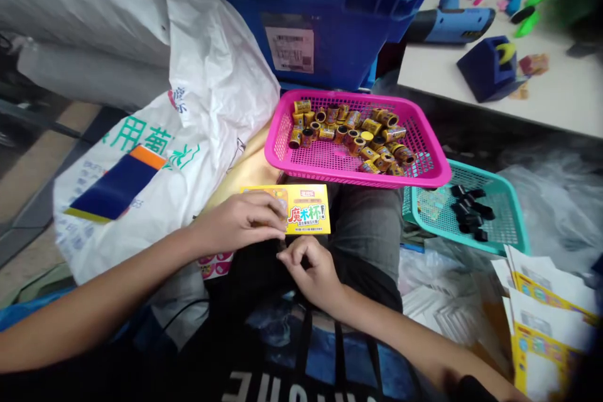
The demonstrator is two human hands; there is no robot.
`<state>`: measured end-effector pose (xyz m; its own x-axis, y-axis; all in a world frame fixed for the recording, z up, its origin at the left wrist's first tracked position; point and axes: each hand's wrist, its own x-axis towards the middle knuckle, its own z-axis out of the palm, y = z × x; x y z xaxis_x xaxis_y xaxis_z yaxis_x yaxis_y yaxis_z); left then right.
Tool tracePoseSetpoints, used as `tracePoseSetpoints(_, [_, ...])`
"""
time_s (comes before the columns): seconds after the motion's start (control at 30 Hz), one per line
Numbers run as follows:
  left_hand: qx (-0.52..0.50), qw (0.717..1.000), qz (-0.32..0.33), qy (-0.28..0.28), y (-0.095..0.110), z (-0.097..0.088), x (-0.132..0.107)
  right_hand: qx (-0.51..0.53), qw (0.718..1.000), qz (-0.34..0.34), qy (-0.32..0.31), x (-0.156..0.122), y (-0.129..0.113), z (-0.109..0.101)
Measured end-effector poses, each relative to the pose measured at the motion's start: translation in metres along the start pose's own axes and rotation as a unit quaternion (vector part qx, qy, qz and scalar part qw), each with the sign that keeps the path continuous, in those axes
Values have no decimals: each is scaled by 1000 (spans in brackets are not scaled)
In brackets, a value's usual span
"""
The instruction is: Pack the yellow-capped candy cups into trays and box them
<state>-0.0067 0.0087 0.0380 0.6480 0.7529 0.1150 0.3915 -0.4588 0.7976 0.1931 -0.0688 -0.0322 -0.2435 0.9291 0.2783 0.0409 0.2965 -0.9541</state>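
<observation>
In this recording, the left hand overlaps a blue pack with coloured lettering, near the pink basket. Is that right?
Almost: the head view shows the pack is yellow, not blue. The left hand does overlap it, near the pink basket.

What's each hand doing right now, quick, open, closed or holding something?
Left hand: bent over the yellow package; can't tell whether it grips anything.
Right hand: curled near the package; can't tell whether it holds anything.
</observation>
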Motion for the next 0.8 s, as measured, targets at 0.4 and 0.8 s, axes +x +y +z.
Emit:
tracePoseSetpoints(0.4, [236, 967, -31, 94, 12, 58, -44, -72, 975, -43, -206, -16, 18, -32])
tracePoseSetpoints(0.8, [329, 920, 118, 180, 3, 78, -49, -99, 953, -159, -239, -5, 69, -35])
